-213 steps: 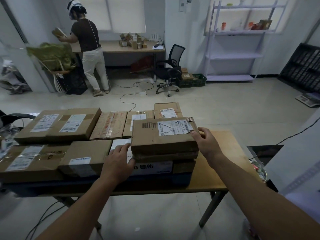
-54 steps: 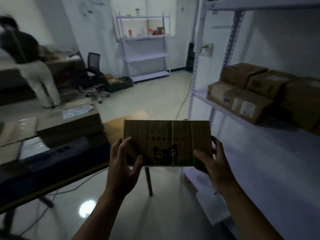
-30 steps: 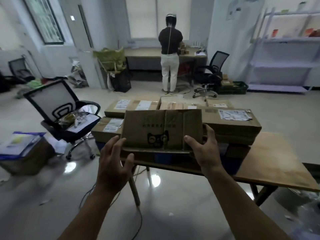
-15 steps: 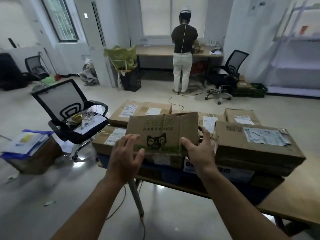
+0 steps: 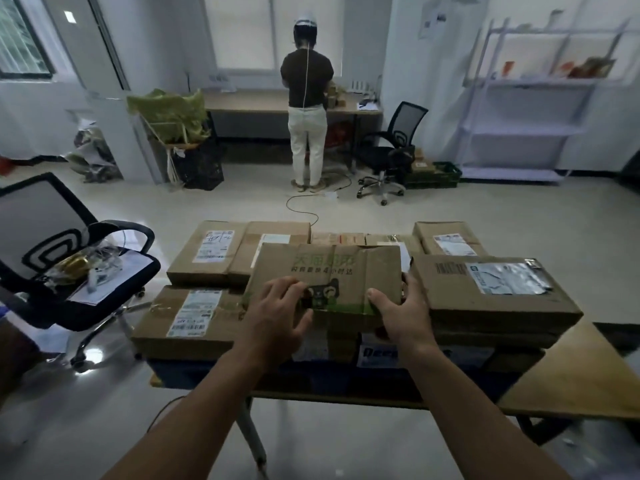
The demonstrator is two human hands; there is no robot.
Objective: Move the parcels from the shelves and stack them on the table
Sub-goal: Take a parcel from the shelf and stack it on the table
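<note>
Setting the box (image 5: 329,271) on the stack (image 5: 341,341) at the table's (image 5: 571,386) front edge; right hand (image 5: 405,317) clasps its end, left hand (image 5: 277,317) presses flat; overhang could tip it.

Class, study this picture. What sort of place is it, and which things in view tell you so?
Probably a small office used as a parcel room. Labelled parcels are stacked on a table, metal shelving stands by the wall, and a swivel chair sits by a desk.
</note>
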